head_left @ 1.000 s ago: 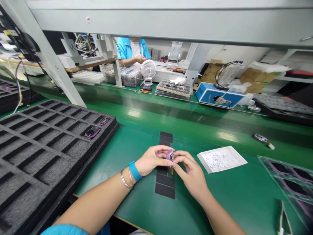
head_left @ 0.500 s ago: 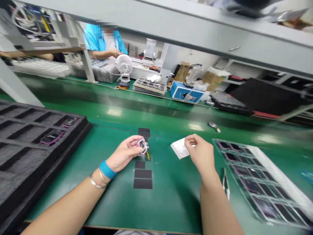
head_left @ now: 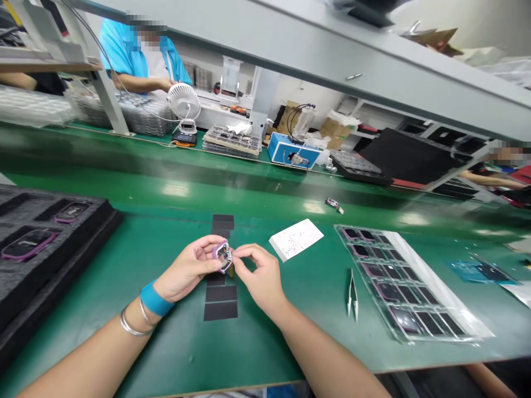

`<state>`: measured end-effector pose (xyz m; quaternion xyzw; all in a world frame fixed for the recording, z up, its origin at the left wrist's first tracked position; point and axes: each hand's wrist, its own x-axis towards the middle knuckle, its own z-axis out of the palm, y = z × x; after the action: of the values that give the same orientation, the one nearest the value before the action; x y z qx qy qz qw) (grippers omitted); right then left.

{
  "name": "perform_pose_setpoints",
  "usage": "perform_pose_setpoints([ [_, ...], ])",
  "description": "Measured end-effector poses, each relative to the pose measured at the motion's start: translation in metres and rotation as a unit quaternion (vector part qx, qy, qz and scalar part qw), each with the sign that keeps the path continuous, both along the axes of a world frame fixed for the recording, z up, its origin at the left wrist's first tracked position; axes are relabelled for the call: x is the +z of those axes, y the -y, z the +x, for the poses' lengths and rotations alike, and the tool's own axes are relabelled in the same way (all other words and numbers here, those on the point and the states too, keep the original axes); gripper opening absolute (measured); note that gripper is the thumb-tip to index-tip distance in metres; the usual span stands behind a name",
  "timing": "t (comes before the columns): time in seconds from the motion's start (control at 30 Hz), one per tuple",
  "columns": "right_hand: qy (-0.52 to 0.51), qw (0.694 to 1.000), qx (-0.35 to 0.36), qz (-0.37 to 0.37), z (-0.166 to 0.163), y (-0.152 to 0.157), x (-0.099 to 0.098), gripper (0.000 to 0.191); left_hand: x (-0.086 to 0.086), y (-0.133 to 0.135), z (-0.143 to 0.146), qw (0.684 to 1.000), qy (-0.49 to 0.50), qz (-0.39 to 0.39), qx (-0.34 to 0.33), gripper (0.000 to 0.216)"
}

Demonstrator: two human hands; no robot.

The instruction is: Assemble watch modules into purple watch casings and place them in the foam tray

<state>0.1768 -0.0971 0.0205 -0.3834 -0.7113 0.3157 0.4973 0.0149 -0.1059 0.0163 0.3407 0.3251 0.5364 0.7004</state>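
Note:
My left hand (head_left: pixel 188 270) grips a small purple watch case (head_left: pixel 223 256) over the green bench, its open inside facing up. My right hand (head_left: pixel 259 275) is back at the case, its fingertips pinched against the case's right side; what they pinch, if anything, is too small to make out. Under both hands lies a row of black pads (head_left: pixel 221 293). A white card with tiny parts (head_left: pixel 296 239) sits just right of the hands.
A black foam tray (head_left: pixel 37 265) with two purple cases is at the left. Tweezers (head_left: pixel 352 293) and a clear tray of purple cases (head_left: pixel 398 276) lie at the right. Beyond the green conveyor (head_left: pixel 249 182) a person in blue works near a white fan (head_left: pixel 183 105).
Half a second ago my right hand was at the white card; it has returned to the case in my left hand. My view has swung to the right.

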Motion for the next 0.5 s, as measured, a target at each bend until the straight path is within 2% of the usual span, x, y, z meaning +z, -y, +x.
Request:
perform_pose_setpoints([
  [0.1, 0.011, 0.999, -0.020, 0.032, 0.002, -0.001, -0.003, 0.011, -0.001, 0.000, 0.003, 1.000, -0.024, 0.008, 0.010, 0.044],
  [0.23, 0.100, 0.990, -0.032, 0.095, 0.004, -0.003, -0.006, 0.013, -0.003, 0.002, 0.010, 0.996, -0.070, 0.018, 0.051, 0.044],
  [0.3, 0.121, 0.988, -0.026, 0.091, 0.005, -0.004, -0.007, 0.012, -0.003, 0.002, 0.012, 0.996, -0.062, 0.012, 0.061, 0.042],
  [0.33, 0.100, 0.993, -0.020, 0.063, 0.005, -0.006, -0.008, 0.009, -0.003, 0.002, 0.012, 0.997, -0.049, 0.007, 0.060, 0.042],
  [0.4, 0.000, 0.998, 0.023, -0.052, 0.004, -0.009, -0.009, 0.009, -0.001, 0.001, 0.009, 0.998, -0.024, -0.002, 0.055, 0.041],
  [0.43, -0.058, 0.988, 0.062, -0.128, 0.004, -0.010, -0.009, 0.021, 0.001, 0.000, 0.006, 0.999, -0.013, -0.003, 0.053, 0.040],
  [0.5, -0.128, 0.939, 0.154, -0.280, 0.003, -0.013, -0.011, 0.039, 0.003, -0.001, -0.001, 0.999, -0.001, -0.003, 0.049, 0.038],
])
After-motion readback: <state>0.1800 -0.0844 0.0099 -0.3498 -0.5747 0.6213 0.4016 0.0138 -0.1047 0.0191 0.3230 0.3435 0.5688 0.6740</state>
